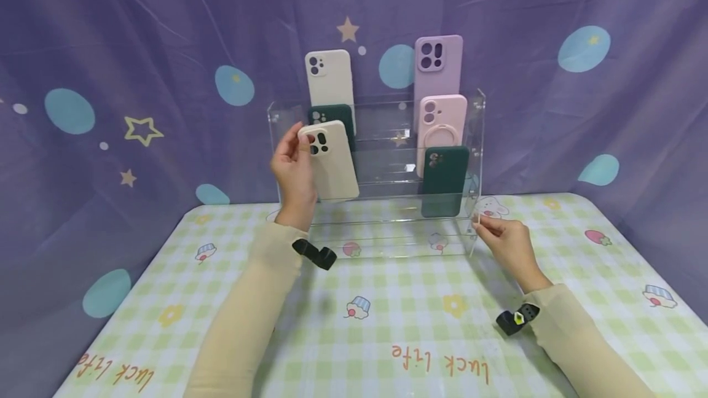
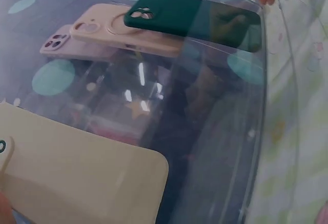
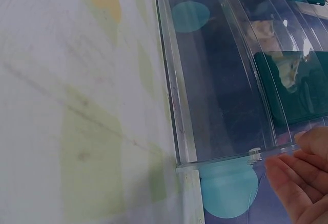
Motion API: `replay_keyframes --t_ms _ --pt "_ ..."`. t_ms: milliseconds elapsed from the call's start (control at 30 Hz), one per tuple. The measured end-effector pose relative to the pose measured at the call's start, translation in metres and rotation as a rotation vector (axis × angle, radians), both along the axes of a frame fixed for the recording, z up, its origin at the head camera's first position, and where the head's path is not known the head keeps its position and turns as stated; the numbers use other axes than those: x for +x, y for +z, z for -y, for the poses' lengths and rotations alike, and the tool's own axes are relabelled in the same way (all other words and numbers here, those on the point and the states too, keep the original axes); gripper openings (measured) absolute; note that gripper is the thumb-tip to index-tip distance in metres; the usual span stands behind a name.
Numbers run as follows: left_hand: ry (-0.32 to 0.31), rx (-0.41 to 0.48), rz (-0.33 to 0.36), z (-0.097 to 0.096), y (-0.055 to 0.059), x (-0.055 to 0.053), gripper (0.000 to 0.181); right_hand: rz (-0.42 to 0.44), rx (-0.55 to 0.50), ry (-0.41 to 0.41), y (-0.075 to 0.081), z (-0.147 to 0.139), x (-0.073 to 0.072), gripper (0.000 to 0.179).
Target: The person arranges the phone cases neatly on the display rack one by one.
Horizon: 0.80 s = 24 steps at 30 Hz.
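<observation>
My left hand holds a cream phone case by its upper left edge, thumb near the camera cutouts. The case leans slightly, in front of a clear acrylic display rack and overlapping a dark green case behind it. In the left wrist view the cream case fills the lower left corner. At the rack's right side panel, my right hand pinches the edge between thumb and fingers. The right wrist view shows those fingertips right at the clear panel's edge.
A white case stands on the rack's upper left. On its right side, a lilac case, a pink case with a ring and a dark green case step downward. Beneath lies a checked tablecloth; a purple curtain hangs behind.
</observation>
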<state>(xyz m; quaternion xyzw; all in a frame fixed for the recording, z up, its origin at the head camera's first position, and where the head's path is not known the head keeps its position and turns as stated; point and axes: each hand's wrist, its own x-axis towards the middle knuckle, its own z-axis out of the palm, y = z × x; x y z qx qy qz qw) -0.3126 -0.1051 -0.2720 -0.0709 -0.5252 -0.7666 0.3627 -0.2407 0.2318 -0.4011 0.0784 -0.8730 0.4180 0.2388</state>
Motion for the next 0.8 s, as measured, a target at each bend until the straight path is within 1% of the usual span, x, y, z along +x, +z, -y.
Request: replay_keyframes --t_ms 100,167,267,333,433,567,667,767,800 --pt "0.028 -0.047 0.016 0.002 -0.006 0.001 0.03 0.005 -0.012 0.008 0.0 0.0 0.0 0.025" --pt "0.058 -0.098 0.017 0.002 -0.009 0.003 0.029 0.006 -0.013 0.008 0.0 0.001 0.0 0.025" --pt "0.094 -0.154 0.026 0.002 -0.011 0.005 0.027 0.008 -0.013 0.006 0.0 0.001 -0.001 0.025" --pt "0.104 -0.175 0.035 0.001 -0.012 0.007 0.027 0.008 -0.014 0.005 0.0 0.001 -0.001 0.025" --pt "0.102 -0.185 0.068 -0.001 -0.013 0.011 0.027 0.011 -0.015 0.005 0.0 0.001 -0.001 0.025" --pt "0.103 -0.17 0.11 -0.007 -0.006 0.028 0.027 0.013 -0.021 0.009 0.0 0.001 0.0 0.025" --pt "0.116 -0.152 0.137 -0.011 -0.002 0.039 0.025 0.015 -0.025 0.013 0.0 0.0 0.0 0.025" --pt "0.141 -0.161 0.149 -0.011 -0.005 0.041 0.024 0.023 -0.026 0.012 0.0 0.0 0.001 0.025" --pt "0.149 -0.169 0.151 -0.01 -0.008 0.038 0.024 0.026 -0.026 0.011 0.0 0.0 0.001 0.025"
